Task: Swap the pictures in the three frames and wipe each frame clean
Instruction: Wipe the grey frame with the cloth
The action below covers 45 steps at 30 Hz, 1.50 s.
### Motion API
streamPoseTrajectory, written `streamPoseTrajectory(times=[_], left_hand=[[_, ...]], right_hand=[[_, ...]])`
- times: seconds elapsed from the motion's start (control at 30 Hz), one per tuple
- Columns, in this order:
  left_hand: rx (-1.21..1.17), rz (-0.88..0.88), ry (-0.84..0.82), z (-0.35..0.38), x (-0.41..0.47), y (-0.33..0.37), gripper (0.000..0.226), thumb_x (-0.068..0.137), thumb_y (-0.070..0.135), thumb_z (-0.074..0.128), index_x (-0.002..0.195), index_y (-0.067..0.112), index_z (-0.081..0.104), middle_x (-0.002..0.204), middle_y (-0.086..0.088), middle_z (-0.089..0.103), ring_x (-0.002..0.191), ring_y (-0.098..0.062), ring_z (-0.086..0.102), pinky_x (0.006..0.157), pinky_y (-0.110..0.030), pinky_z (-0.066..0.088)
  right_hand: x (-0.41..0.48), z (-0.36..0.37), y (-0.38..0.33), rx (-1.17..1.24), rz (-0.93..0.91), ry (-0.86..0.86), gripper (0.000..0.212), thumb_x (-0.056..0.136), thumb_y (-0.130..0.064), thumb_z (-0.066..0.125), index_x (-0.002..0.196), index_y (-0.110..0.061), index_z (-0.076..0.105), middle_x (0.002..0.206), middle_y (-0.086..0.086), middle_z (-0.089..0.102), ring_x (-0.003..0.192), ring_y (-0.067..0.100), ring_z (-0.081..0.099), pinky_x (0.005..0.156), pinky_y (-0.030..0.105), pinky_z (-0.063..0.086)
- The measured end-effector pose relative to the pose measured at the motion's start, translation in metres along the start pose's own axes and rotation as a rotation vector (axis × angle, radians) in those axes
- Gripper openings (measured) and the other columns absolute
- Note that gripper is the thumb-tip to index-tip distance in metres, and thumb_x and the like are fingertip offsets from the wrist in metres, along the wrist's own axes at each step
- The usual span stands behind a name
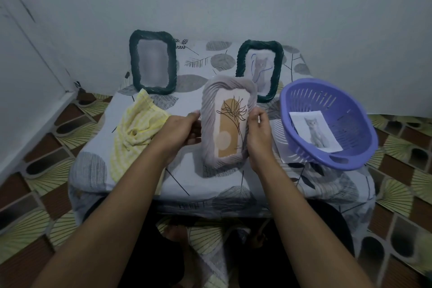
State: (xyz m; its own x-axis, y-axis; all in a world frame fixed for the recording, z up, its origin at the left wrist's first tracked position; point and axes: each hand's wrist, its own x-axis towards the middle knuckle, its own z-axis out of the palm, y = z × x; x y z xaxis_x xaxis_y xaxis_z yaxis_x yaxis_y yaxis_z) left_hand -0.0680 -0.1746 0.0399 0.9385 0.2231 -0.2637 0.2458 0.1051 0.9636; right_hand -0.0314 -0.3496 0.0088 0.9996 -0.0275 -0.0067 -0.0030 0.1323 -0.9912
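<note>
— Where do we have the frame just now?

— In the centre of the picture, above the worktop [187,177]. The grey woven frame [231,85] is tilted with its top leaning away from us, and the leaf print [231,124] shows in it. We cannot tell whether its lower edge touches the worktop.

— And our hold?

— The left grip [180,128] is curled round the left side of the rim. The right grip [259,131] pinches the right side, with its fingertips on the front of the rim. Neither is spread.

— How do we judge it will handle?

— We think it is light, and stiff enough to carry by the rim. The ribbed weave should give friction, so slipping worries us little. The pane would be the fragile part, though we cannot tell glass from plastic here. So we take the rim at both long sides and keep our fingers off the front, where they would leave marks.

— The print?

— It looks like thin paper that will bend and crease. We would lift it flat, by an edge.

— What else is to hand?

— The yellow cloth [138,128] lies crumpled at the left, just beside the left grip. It is soft and easily bunched for wiping. Two dark green woven frames stand at the back. The one at upper left [153,35] has blurred contents, and the one right of centre [278,70] holds a cat picture. The purple colander [304,91] at the right holds a loose cat print [314,131].
</note>
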Motion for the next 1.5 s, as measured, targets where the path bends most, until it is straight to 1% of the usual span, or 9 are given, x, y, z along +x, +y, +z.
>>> streamPoseTrajectory(times=[0.07,0.23,0.3,0.37,0.53,0.7,0.93,1.27,1.5], left_hand=[[-0.079,-0.068,-0.050,-0.003,0.008,-0.003,0.039,0.104,0.034,0.047,0.081,0.006,0.062,0.058,0.000,0.060,0.051,-0.011,0.056,0.049,-0.020,0.048],[-0.091,-0.085,-0.149,-0.008,0.034,-0.005,0.072,0.102,0.061,0.026,0.097,0.005,0.072,0.087,-0.009,0.070,0.078,-0.021,0.069,0.078,-0.034,0.054],[-0.158,-0.049,-0.120,-0.005,0.048,-0.002,0.073,0.102,0.061,0.025,0.113,0.006,0.071,0.111,-0.016,0.073,0.105,-0.030,0.070,0.097,-0.043,0.052],[-0.202,-0.022,-0.040,-0.001,0.061,0.002,0.069,0.102,0.060,0.028,0.121,0.009,0.069,0.117,-0.016,0.071,0.112,-0.030,0.067,0.104,-0.047,0.049],[-0.150,0.060,0.125,0.004,0.100,0.007,0.049,0.104,0.056,0.028,0.093,0.028,0.068,0.084,0.008,0.074,0.088,-0.010,0.071,0.079,-0.027,0.055],[-0.107,0.125,0.123,0.008,0.138,0.016,0.052,0.107,0.048,0.020,0.093,0.027,0.066,0.071,0.016,0.072,0.072,0.001,0.069,0.067,-0.018,0.053],[-0.104,0.126,0.121,0.002,0.189,0.028,0.065,0.101,0.061,0.023,0.132,0.018,0.061,0.134,-0.011,0.062,0.125,-0.026,0.057,0.111,-0.051,0.042],[-0.149,0.091,0.109,0.000,0.228,0.032,0.069,0.104,0.059,0.018,0.123,0.016,0.068,0.111,-0.010,0.074,0.105,-0.025,0.070,0.097,-0.046,0.055],[-0.160,0.051,0.158,0.001,0.245,0.028,0.080,0.097,0.069,0.015,0.130,0.015,0.064,0.119,-0.011,0.070,0.113,-0.028,0.065,0.104,-0.047,0.049]], right_hand=[[0.003,0.003,0.003,-0.003,-0.025,-0.011,0.021,0.106,-0.039,0.039,0.103,-0.020,0.047,0.073,-0.009,0.068,0.063,0.004,0.065,0.059,0.024,0.055],[0.019,0.015,0.004,-0.067,-0.121,-0.012,0.017,0.108,-0.032,0.037,0.110,-0.018,0.046,0.091,-0.002,0.065,0.077,0.000,0.064,0.071,0.024,0.054],[0.028,0.021,0.005,-0.113,-0.147,-0.034,0.013,0.107,-0.035,0.038,0.109,-0.027,0.048,0.097,0.002,0.066,0.089,0.011,0.066,0.083,0.038,0.057],[0.037,0.028,0.007,-0.132,-0.152,-0.058,0.013,0.107,-0.038,0.038,0.112,-0.032,0.048,0.109,0.008,0.066,0.103,0.023,0.065,0.096,0.049,0.053],[0.066,0.039,0.007,-0.148,-0.123,-0.081,0.033,0.107,-0.032,0.041,0.138,-0.022,0.045,0.126,0.006,0.063,0.117,0.018,0.060,0.102,0.045,0.050],[0.099,0.053,0.013,-0.139,-0.072,-0.082,0.045,0.105,-0.021,0.046,0.148,-0.031,0.037,0.136,0.004,0.059,0.125,0.016,0.057,0.108,0.045,0.046],[0.132,0.067,0.010,-0.144,-0.053,-0.056,0.050,0.108,-0.030,0.036,0.156,-0.040,0.023,0.158,-0.008,0.035,0.144,0.012,0.034,0.120,0.039,0.030],[0.154,0.078,0.012,-0.140,-0.012,-0.047,0.047,0.109,-0.038,0.030,0.155,-0.043,0.023,0.158,-0.009,0.035,0.135,0.004,0.036,0.116,0.030,0.029],[0.161,0.082,0.014,-0.176,0.086,-0.033,0.049,0.107,-0.045,0.032,0.154,-0.034,0.029,0.154,-0.001,0.041,0.137,0.018,0.041,0.117,0.046,0.031]])
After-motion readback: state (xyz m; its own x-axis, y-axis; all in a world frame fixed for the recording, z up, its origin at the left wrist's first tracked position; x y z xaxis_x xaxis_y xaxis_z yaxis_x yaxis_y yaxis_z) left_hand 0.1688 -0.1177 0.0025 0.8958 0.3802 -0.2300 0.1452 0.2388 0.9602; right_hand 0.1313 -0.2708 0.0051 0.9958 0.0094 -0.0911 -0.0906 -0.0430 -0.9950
